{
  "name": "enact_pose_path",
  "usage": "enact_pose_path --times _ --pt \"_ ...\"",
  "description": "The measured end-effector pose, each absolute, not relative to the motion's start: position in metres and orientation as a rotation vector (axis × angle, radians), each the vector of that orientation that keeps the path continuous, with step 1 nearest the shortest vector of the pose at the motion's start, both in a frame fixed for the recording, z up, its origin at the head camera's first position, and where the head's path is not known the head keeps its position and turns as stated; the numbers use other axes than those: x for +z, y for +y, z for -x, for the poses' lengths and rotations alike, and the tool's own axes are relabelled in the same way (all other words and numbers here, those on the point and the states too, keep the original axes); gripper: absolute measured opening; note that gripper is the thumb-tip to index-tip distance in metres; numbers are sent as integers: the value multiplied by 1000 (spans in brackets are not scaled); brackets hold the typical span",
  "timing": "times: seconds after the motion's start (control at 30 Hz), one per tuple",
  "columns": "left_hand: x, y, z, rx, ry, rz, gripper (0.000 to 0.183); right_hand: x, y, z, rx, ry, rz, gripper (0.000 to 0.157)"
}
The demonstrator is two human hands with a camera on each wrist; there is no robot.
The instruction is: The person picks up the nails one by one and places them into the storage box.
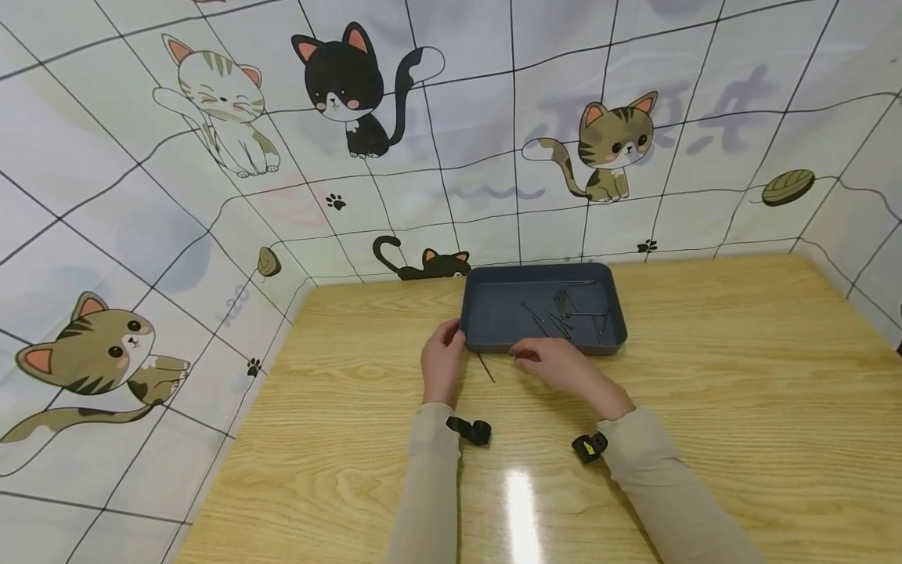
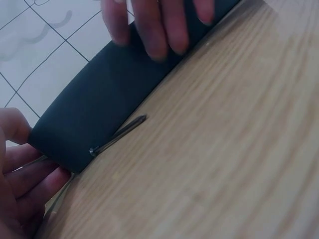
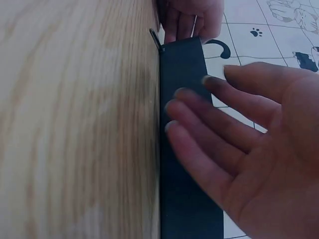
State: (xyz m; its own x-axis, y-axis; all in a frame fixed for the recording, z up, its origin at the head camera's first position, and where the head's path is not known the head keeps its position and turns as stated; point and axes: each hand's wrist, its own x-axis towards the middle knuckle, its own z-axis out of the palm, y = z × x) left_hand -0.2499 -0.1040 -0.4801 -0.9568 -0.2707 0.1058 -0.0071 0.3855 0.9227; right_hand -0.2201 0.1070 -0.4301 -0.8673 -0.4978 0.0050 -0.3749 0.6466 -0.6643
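Observation:
A dark blue-grey tray (image 1: 482, 348) sits on the wooden table with several thin metal nails (image 1: 564, 305) in it. My left hand (image 1: 444, 362) is at its front left corner, fingertips against the end wall in the left wrist view. One loose nail (image 2: 119, 134) lies on the table by that corner, its head close to the tray's front wall. My right hand (image 1: 560, 366) is in front of the tray's front side. In the right wrist view its fingers (image 3: 199, 159) are spread and loosely bent, with nothing between them.
The wooden table (image 1: 338, 454) extends around the tray. Behind and to the left stands a white backdrop (image 1: 479, 125) with a grid and printed cats. Black wrist cameras (image 1: 481, 432) are strapped to both sleeves.

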Motion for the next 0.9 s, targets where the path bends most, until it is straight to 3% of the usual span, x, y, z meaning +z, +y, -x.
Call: enact_pose_path --times 0.37,0.9 --pt "-480 -106 248 -1611 -2411 -239 31 -430 87 207 -735 2699 816 37" --pt "-480 -107 246 -1625 -2401 -222 30 -434 78 197 -574 2753 893 32"
